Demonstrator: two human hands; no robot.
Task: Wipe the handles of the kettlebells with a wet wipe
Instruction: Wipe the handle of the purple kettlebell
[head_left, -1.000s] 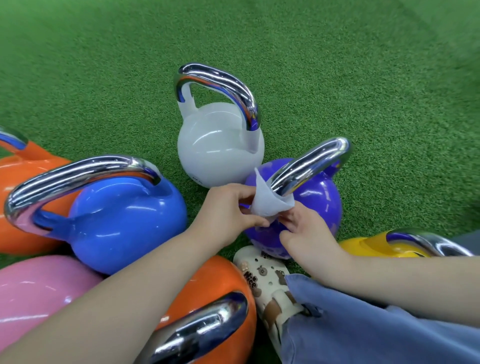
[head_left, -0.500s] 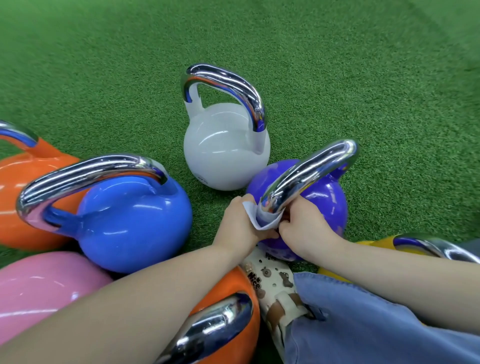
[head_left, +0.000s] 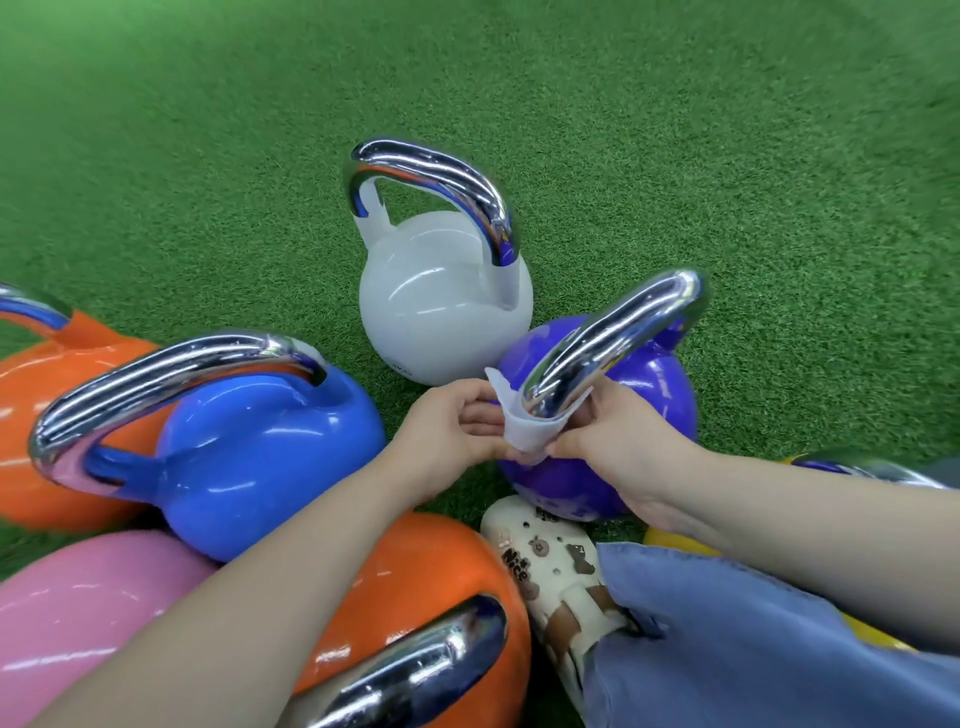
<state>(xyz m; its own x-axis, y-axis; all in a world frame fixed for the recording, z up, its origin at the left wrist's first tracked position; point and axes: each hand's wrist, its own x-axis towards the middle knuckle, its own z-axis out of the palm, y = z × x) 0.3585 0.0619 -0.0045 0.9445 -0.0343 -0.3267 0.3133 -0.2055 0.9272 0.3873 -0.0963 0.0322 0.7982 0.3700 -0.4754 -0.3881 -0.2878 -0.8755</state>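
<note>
Green turf (head_left: 675, 130); both hands (head_left: 452, 431) (head_left: 618, 447) pinching wet wipe (head_left: 524, 436) under purple kettlebell's handle (head_left: 613, 343), fingertips hidden.

Wet wipe (head_left: 525, 432): small, white, folded around the low end of a shiny silver handle (head_left: 613, 345). Purple kettlebell (head_left: 649, 395): round, upright on green grass, just beside a white kettlebell (head_left: 441, 301). Blue kettlebell (head_left: 260, 457), pink kettlebell (head_left: 88, 613) and two orange ones close by, all with shiny handles.
</note>
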